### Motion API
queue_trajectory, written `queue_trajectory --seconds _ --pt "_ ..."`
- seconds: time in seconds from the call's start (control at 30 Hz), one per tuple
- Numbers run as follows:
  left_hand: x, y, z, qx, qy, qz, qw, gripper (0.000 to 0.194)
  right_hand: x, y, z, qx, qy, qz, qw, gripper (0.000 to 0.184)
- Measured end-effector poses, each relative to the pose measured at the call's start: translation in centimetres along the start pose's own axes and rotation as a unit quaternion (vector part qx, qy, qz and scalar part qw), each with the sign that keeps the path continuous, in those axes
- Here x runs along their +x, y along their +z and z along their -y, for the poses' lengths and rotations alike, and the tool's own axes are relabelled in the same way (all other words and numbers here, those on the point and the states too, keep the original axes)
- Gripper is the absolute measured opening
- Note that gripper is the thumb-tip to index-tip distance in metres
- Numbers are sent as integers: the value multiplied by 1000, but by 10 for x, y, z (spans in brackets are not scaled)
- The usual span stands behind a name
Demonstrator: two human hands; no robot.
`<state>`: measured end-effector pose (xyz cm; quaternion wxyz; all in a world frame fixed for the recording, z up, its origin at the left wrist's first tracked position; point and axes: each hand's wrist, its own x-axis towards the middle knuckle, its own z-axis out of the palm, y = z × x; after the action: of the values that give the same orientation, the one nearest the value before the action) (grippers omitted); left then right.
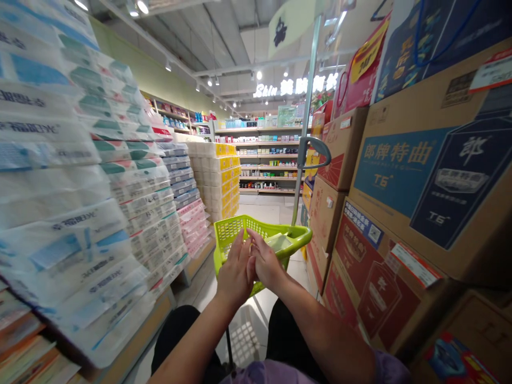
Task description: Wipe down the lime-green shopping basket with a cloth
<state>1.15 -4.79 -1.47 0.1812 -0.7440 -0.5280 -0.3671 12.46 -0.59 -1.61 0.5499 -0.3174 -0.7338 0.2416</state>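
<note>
My left hand (236, 265) and my right hand (265, 260) come together in front of me, over the near side of a lime-green shopping basket (224, 229). Fingers on both hands are stretched out and angled towards each other, the thumbs close to or touching the opposite hand. I see nothing held in either one, though the space between the palms is hidden. Inside the basket, behind my right hand, lies a pale flat item (280, 242) whose kind I cannot make out. A metal pole (307, 117) with a grey loop handle (320, 153) rises beyond the basket.
Tall stacks of wrapped tissue packs (92, 234) line the left side, with yellow-and-white packs (218, 178) farther along. Cardboard liquor cartons (396, 176) are piled close on the right. A tiled aisle (266, 208) runs between them to stocked shelves (268, 143).
</note>
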Motion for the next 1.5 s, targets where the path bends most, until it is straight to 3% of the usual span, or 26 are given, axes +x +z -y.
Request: queue_trajectory --seconds 0.1,0.23,0.37,0.57,0.73,0.83,0.9,0.97,1.07,1.17,1.3,1.37,1.5 --pt "-2 3 -4 10 33 23 999 52 3 -2 -2 95 28 -22 995 46" --pt "-3 4 -10 15 34 127 991 59 8 -17 -1 124 41 -56 990 41" --pt "-1 -1 -15 28 42 166 985 37 13 -45 -12 -23 14 -99 995 31" --pt "6 -12 -12 50 -3 149 988 26 17 -60 -42 -258 25 -5 966 33" --pt "2 -14 6 19 -13 118 993 24 18 -58 -49 -288 4 10 958 30" --pt "0 -18 25 -26 -82 151 985 11 18 -61 -50 -280 -12 15 960 25" --pt "1 -25 40 -36 -160 130 978 12 19 -62 -51 -273 -13 19 962 23" --pt "3 -35 54 -34 -204 55 977 26 19 -63 -51 -271 -8 19 962 21" --pt "8 -48 65 -29 -160 -47 986 31 19 -64 -51 -272 1 17 962 20" --pt "10 -47 55 -37 -85 -37 995 23 19 -63 -48 -276 5 18 961 20" --pt "9 -24 17 -38 -41 86 995 24 19 -60 -46 -284 5 13 959 20" --pt "9 -11 -2 1 -12 121 993 27 18 -59 -47 -288 3 6 958 20" --pt "6 8 -24 67 31 117 990 42 18 -60 -54 -290 -4 2 957 21"
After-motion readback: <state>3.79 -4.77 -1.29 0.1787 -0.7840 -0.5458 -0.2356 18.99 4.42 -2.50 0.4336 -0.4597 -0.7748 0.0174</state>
